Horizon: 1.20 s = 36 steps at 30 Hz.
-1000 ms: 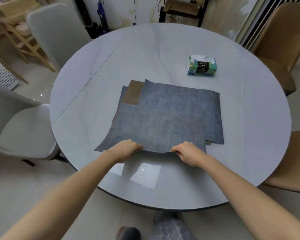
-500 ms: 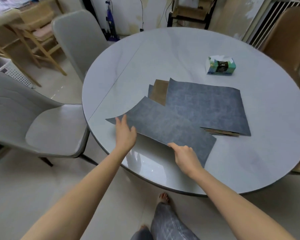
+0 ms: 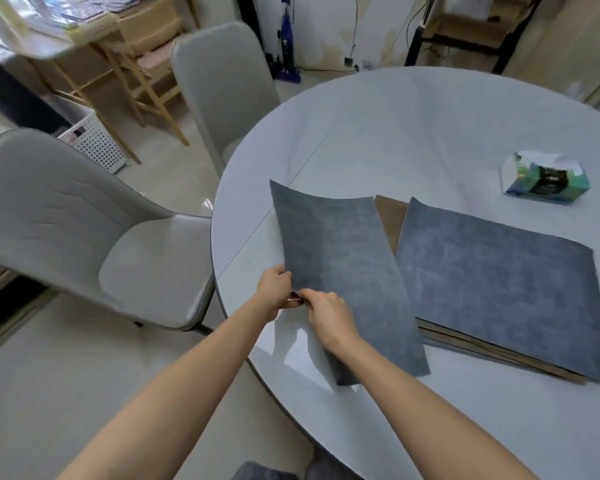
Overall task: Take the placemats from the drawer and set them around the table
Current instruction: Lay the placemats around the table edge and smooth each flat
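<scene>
So there's one round grey table (image 3: 430,126) and on it one loose grey placemat (image 3: 340,268) sitting toward the 9 o'clock edge, right in front of the nearer grey chair (image 3: 94,244). Both hands are on the same corner of that mat, the one closest to the table rim. Left hand (image 3: 274,292) has its fingers curled round the mat's edge, pinching it; right hand (image 3: 326,315) is curled onto the same corner just beside it, fingertips pinching too. The two hands are practically touching each other. The mat's far edge bows up a bit, the rest lies on the tabletop.

Just to the 3 o'clock side of it is the stack of placemats (image 3: 499,289), grey one on top, brown undersides peeking out at the far corner and along the near edge. Can't count how many are in the stack, the layers blur together.

One tissue box (image 3: 544,181) sits further out at about 2 o'clock, well apart from the mats. Two grey chairs in total, the second chair (image 3: 222,84) at roughly 11 o'clock
</scene>
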Each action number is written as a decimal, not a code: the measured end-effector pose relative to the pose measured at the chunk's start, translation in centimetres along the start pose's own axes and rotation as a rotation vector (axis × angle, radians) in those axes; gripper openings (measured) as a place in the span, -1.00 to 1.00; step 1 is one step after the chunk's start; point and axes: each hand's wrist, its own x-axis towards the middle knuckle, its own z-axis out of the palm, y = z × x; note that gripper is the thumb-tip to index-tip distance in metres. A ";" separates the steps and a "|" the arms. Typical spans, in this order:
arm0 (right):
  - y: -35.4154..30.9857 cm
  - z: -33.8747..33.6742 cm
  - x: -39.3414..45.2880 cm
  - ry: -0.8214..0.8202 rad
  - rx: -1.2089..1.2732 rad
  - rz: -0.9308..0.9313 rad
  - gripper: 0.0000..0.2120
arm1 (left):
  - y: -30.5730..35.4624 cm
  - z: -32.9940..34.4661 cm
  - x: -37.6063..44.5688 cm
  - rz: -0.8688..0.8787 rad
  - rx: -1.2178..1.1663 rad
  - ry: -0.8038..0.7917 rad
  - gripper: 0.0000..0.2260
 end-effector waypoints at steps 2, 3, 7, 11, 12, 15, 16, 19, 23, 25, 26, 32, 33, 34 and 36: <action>-1.2 -0.2 1.6 -0.057 0.040 -0.002 -0.69 | 0.1 -1.6 1.7 0.009 0.022 0.042 -0.72; -1.8 -0.2 2.7 -0.089 0.090 -0.001 -0.71 | 0.3 -2.5 3.1 0.030 0.046 0.080 -0.71; -3.1 0.4 7.2 -0.224 0.215 0.087 -0.53 | 1.6 -6.4 8.5 0.123 0.098 0.231 -0.70; -3.7 1.8 12.4 -0.166 0.140 0.226 -0.53 | 4.2 -10.6 15.0 0.175 0.116 0.282 -0.73; -4.0 2.4 13.8 -0.160 0.106 0.237 -0.53 | 4.8 -11.6 16.4 0.191 0.113 0.282 -0.74; -5.4 4.0 17.3 -0.174 0.034 0.295 -0.46 | 6.6 -14.8 20.0 0.215 0.131 0.240 -0.78; -6.0 4.5 18.2 -0.183 0.013 0.320 -0.44 | 7.2 -15.7 21.0 0.204 0.143 0.210 -0.79; -7.3 5.6 20.2 -0.166 0.008 0.397 -0.39 | 8.0 -18.1 23.6 0.136 0.292 0.112 -0.70; -8.6 6.5 21.5 -0.157 -0.014 0.439 -0.31 | 6.8 -20.0 24.5 0.135 0.554 0.058 -0.62; -8.7 6.6 22.1 -0.171 -0.063 0.416 -0.27 | 6.5 -20.5 24.1 0.195 0.623 0.055 -0.76; -8.8 6.6 22.4 -0.178 -0.079 0.402 -0.25 | 6.5 -20.7 24.1 0.216 0.625 0.054 -0.85; -8.5 6.8 23.8 -0.173 -0.120 0.410 -0.29 | 7.0 -20.3 25.6 0.279 0.602 0.046 -0.94; -8.2 6.7 23.8 -0.167 -0.128 0.421 -0.31 | 7.1 -19.9 25.9 0.287 0.588 0.030 -0.95; -7.9 6.6 23.8 -0.161 -0.131 0.435 -0.32 | 7.4 -19.5 26.1 0.285 0.580 0.011 -0.94; -7.4 6.2 24.1 -0.157 -0.129 0.460 -0.31 | 7.9 -18.6 26.8 0.283 0.555 -0.023 -0.92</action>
